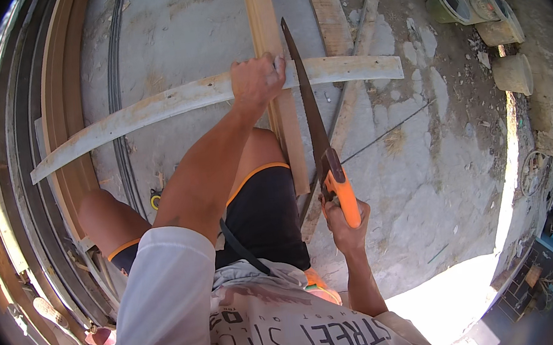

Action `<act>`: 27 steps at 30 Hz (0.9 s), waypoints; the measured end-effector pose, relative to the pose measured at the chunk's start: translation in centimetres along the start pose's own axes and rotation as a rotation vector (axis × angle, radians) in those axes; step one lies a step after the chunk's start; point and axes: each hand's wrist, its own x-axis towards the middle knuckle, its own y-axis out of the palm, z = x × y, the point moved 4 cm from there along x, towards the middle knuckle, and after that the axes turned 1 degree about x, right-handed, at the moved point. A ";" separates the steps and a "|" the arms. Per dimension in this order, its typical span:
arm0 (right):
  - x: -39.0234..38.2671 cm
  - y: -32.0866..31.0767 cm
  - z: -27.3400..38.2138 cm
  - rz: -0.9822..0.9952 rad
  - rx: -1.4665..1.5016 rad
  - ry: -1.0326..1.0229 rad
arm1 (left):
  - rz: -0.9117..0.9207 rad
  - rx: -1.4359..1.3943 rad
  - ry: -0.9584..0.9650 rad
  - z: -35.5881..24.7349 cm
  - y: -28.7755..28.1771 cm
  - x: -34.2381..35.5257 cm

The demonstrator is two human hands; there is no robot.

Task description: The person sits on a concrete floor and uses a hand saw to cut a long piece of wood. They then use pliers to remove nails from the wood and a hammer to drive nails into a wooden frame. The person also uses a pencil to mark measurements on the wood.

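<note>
A long, pale, weathered board [166, 105] lies crosswise over a thicker wooden beam [262, 10]. My left hand [258, 79] is closed over the board where it crosses the beam. In my right hand [350, 231] is the orange and dark handle of a handsaw [310, 104]. Its blade points away from me and crosses the board just right of the beam. Whether the teeth have cut into the wood, I cannot tell.
Planks [67, 73] and dark metal lengths are stacked along the left. Thin rods [115, 61] run beside them. A yellow tape measure [155, 198] lies near my leg. More boards [327, 10] lie ahead, and several buckets [451, 2] stand at the far right.
</note>
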 end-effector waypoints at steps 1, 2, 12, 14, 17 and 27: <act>2.3 1.3 1.9 -0.017 0.010 0.008 | -0.013 0.012 0.003 0.1 0.1 -0.2; 3.1 2.3 3.3 -0.030 0.019 0.023 | -0.020 0.025 0.001 0.4 0.3 -0.6; -5.5 -0.7 -0.5 -0.055 0.012 -0.060 | 0.040 0.003 -0.024 0.5 -0.6 -0.4; 0.6 0.8 -1.0 -0.015 0.027 -0.033 | 0.073 -0.004 -0.007 -0.3 -0.3 -0.5; 2.5 2.0 0.6 -0.027 0.045 -0.082 | 0.041 0.077 -0.020 0.5 0.2 -0.5; 3.7 1.8 1.5 -0.035 0.018 -0.126 | 0.079 0.102 -0.025 -0.3 -0.4 -0.1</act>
